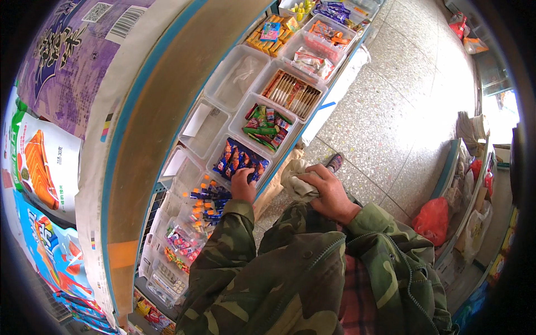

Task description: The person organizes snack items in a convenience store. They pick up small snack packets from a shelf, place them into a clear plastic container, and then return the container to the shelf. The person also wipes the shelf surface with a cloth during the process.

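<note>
My left hand point(243, 185) reaches into a clear plastic bin holding dark blue snack packets point(236, 158). Its fingers are bent over the near packets, and whether they grip one is hidden. A crumpled whitish cloth point(296, 181) is bunched in my right hand point(331, 193), beside the shelf's edge. Just beyond the blue packets stands a clear bin point(238, 121) of mixed green, red and blue small packets point(266, 125). Orange-capped blue tubes point(208, 205) lie close to my left wrist.
Clear bins line the shelf, including one with brown-and-white sticks point(291, 95) and one with a crumpled clear bag point(247, 75). A higher shelf board point(167, 63) carries large printed bags point(48, 163) at left. Speckled floor point(389, 104) runs right, towards a shelf with a red plastic bag point(432, 220).
</note>
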Tool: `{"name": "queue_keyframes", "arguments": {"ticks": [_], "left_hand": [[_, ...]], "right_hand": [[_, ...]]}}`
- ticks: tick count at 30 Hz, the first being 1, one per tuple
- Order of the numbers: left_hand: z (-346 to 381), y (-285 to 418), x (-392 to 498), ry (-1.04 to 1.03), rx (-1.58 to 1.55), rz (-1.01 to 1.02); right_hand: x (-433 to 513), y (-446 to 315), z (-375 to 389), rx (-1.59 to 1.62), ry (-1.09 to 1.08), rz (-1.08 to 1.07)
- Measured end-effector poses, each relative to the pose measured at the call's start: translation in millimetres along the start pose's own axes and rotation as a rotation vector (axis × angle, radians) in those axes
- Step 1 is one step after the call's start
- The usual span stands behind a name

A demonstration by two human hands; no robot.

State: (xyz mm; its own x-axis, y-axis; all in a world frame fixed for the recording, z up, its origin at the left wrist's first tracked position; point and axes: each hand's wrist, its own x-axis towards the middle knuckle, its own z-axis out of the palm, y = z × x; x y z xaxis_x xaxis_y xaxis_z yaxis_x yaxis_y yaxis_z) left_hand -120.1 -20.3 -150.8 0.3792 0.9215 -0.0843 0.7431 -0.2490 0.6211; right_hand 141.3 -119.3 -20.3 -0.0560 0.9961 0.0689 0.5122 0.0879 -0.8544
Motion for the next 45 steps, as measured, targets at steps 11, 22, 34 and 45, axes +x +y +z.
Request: {"name": "queue_keyframes", "arguments": {"ticks": [11,22,34,45], "left_hand": [[-8,30,-9,0.06,0.121,0.081],[1,27,-23,-0.032,0.219,0.013],[-2,31,-18,-0.075,0.207,0.031],[3,24,-20,0.014,0.246,0.06]], "right_hand": [[1,0,1,-0.006,0.002,0.012],[1,-3,0,-0.016,0.027,0.007],[-1,-5,-2,-0.01,0.028,-0.01],[-2,4,6,0.03,0.011,0.032]]}}
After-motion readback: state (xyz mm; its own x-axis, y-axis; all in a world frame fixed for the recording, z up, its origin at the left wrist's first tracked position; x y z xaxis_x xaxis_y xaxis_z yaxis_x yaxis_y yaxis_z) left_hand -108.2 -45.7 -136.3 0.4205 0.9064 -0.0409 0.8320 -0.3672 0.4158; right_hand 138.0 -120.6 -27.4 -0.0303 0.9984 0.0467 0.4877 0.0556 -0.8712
